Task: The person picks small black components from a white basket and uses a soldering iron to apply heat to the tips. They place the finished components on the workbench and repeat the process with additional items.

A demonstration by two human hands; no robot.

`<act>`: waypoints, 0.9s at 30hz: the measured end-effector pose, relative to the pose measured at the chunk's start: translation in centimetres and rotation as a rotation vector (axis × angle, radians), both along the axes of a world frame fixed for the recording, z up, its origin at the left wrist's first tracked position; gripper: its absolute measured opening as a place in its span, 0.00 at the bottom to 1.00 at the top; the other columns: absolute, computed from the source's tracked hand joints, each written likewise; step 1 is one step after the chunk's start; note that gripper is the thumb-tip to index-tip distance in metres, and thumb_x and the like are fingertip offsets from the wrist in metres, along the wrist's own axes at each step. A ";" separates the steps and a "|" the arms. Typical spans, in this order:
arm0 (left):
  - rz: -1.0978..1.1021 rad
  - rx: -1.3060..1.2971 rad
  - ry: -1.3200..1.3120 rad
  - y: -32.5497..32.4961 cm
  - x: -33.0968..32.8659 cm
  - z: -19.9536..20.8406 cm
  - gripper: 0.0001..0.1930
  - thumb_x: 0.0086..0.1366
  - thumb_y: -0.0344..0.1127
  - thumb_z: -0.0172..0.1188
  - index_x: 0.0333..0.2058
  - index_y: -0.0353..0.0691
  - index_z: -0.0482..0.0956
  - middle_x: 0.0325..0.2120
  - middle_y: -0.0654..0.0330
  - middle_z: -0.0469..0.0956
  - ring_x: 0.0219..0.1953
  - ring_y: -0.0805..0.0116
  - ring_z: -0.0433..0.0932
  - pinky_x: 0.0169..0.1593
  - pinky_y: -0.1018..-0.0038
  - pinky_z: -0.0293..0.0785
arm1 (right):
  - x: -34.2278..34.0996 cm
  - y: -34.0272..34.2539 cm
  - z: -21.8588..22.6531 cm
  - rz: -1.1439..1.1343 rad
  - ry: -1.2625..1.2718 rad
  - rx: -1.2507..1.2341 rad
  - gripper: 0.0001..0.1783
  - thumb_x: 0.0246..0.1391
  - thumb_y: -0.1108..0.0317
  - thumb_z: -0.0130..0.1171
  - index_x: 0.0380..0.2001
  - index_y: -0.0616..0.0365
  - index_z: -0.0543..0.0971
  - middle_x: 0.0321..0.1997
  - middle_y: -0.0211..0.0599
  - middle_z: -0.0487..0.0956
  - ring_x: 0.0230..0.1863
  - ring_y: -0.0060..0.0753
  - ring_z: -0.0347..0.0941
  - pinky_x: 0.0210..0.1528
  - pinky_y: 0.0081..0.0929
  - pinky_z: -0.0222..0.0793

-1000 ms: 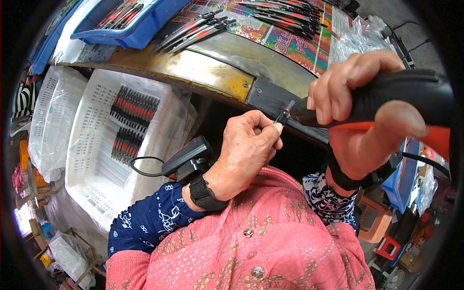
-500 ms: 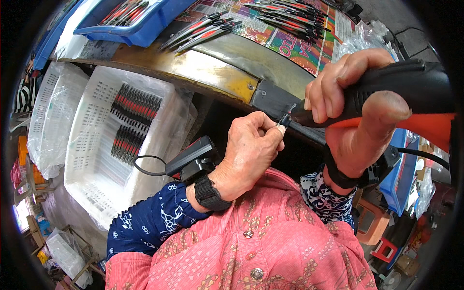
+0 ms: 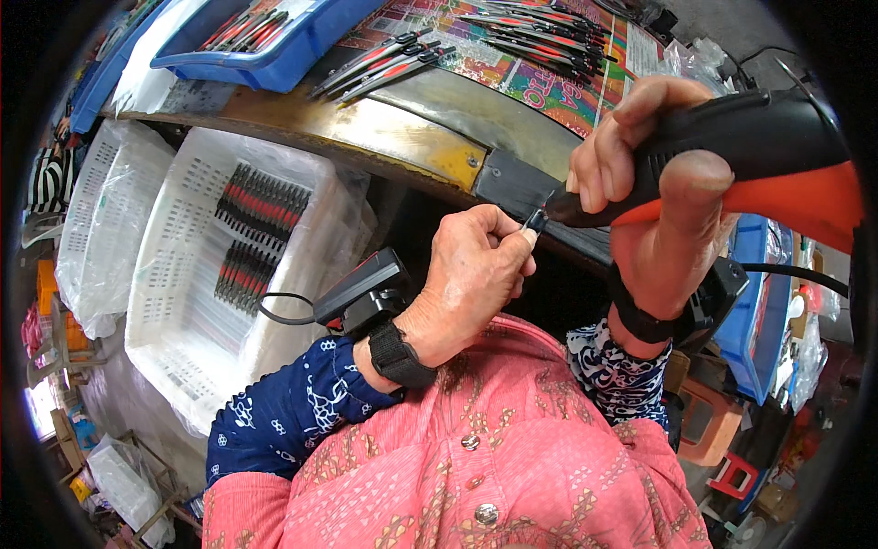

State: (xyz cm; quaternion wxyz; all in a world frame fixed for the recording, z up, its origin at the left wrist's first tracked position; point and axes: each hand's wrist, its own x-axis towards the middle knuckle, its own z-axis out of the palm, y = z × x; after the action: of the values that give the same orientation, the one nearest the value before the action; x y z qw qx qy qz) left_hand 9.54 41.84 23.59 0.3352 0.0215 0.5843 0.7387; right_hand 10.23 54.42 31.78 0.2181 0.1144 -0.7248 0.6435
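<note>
The small dark piece is at the fingertips of the left hand, in front of the metal-faced edge of the bench; thumb and index finger are pinched together on it, and most of its body is hidden by them. It looks light and stiff, probably hard plastic or metal, and so little of it shows that it could twist or slip if the pinch loosens. The best hold is likely on its sides, close to the end facing the tool, with the fingertips kept clear of the nose. The right hand is wrapped round the black-and-orange handheld tool, fingers curled over the barrel and thumb along the near side. The tool looks rigid and much the heavier of the two, so a full grip near its middle should balance it better than one at the tail. Its tapered nose points down at the piece, touching or just beside it; which of the two I cannot tell. The slim pen-like pieces on the bench look light, smooth and apt to roll or slide, easiest to lift by their barrels.
</note>
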 end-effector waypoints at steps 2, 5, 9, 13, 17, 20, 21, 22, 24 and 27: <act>-0.009 -0.018 0.026 -0.3 -0.1 0.1 0.07 0.61 0.32 0.56 0.30 0.34 0.71 0.18 0.63 0.73 0.15 0.78 0.68 0.19 0.83 0.63 | 0.2 -0.1 0.2 -0.030 0.015 0.016 0.40 0.40 0.30 0.57 0.35 0.60 0.66 0.18 0.27 0.63 0.18 0.22 0.61 0.28 0.24 0.62; -0.010 -0.053 0.134 -0.8 -0.1 0.3 0.07 0.59 0.29 0.57 0.33 0.33 0.70 0.18 0.63 0.73 0.16 0.79 0.70 0.19 0.83 0.65 | 0.6 0.0 0.3 -0.036 0.007 -0.048 0.40 0.40 0.30 0.56 0.36 0.59 0.66 0.19 0.27 0.64 0.18 0.22 0.62 0.29 0.24 0.62; 0.036 -0.070 0.361 -1.6 -1.3 0.6 0.07 0.56 0.24 0.59 0.33 0.35 0.70 0.17 0.65 0.72 0.17 0.81 0.70 0.19 0.84 0.66 | 0.8 1.0 0.9 0.078 0.085 -0.198 0.40 0.42 0.29 0.52 0.36 0.58 0.65 0.19 0.26 0.64 0.18 0.22 0.62 0.28 0.24 0.63; 0.234 -0.452 1.042 -2.7 -6.5 0.7 0.05 0.56 0.27 0.59 0.29 0.32 0.74 0.16 0.62 0.74 0.17 0.80 0.70 0.22 0.80 0.66 | 1.3 1.7 0.9 -0.025 0.130 -0.135 0.39 0.42 0.29 0.52 0.35 0.58 0.64 0.18 0.27 0.63 0.17 0.22 0.62 0.27 0.24 0.63; 0.332 -0.767 1.378 -3.4 -11.2 1.0 0.06 0.53 0.29 0.60 0.29 0.36 0.74 0.21 0.53 0.75 0.23 0.57 0.75 0.28 0.69 0.68 | 1.7 2.3 0.8 -0.073 0.109 -0.143 0.38 0.42 0.30 0.55 0.34 0.58 0.64 0.18 0.27 0.63 0.17 0.22 0.62 0.27 0.24 0.63; 0.343 -0.919 1.470 -3.1 -13.1 0.5 0.05 0.54 0.30 0.59 0.29 0.37 0.74 0.24 0.54 0.75 0.27 0.51 0.74 0.31 0.64 0.68 | 1.9 2.8 0.8 -0.086 0.093 -0.190 0.38 0.42 0.32 0.58 0.34 0.58 0.64 0.18 0.27 0.63 0.17 0.22 0.62 0.26 0.23 0.63; 0.351 -0.921 1.498 -2.9 -13.5 0.3 0.05 0.54 0.30 0.59 0.29 0.37 0.74 0.24 0.54 0.74 0.28 0.51 0.73 0.31 0.63 0.68 | 1.9 3.1 0.8 -0.080 0.095 -0.194 0.37 0.42 0.33 0.58 0.34 0.59 0.64 0.18 0.27 0.63 0.16 0.22 0.63 0.26 0.23 0.63; 0.354 -0.928 1.513 -2.7 -13.8 0.0 0.04 0.54 0.30 0.58 0.29 0.38 0.74 0.25 0.54 0.73 0.29 0.51 0.73 0.31 0.62 0.68 | 1.8 3.4 0.7 -0.074 0.097 -0.198 0.36 0.43 0.34 0.59 0.33 0.59 0.64 0.17 0.27 0.64 0.16 0.22 0.63 0.25 0.23 0.63; 0.333 -0.968 1.530 -2.4 -14.4 -0.3 0.03 0.55 0.29 0.57 0.29 0.39 0.74 0.26 0.54 0.72 0.32 0.50 0.72 0.34 0.61 0.68 | 1.9 3.9 0.6 -0.064 0.097 -0.206 0.35 0.44 0.36 0.60 0.33 0.59 0.64 0.17 0.28 0.64 0.16 0.22 0.63 0.25 0.23 0.64; 0.286 -1.025 1.567 -2.2 -15.1 -0.4 0.04 0.54 0.29 0.57 0.30 0.40 0.75 0.26 0.54 0.72 0.33 0.50 0.72 0.36 0.61 0.68 | 2.0 4.5 0.5 -0.035 0.091 -0.232 0.33 0.44 0.40 0.62 0.32 0.60 0.64 0.16 0.29 0.65 0.16 0.23 0.64 0.24 0.23 0.65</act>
State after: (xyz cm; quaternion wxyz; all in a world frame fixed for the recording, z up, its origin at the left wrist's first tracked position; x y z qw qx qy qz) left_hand -5.60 39.68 23.20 -0.2776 0.2898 0.8935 0.2015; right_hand 12.19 58.89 32.26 0.2738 0.1046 -0.6366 0.7133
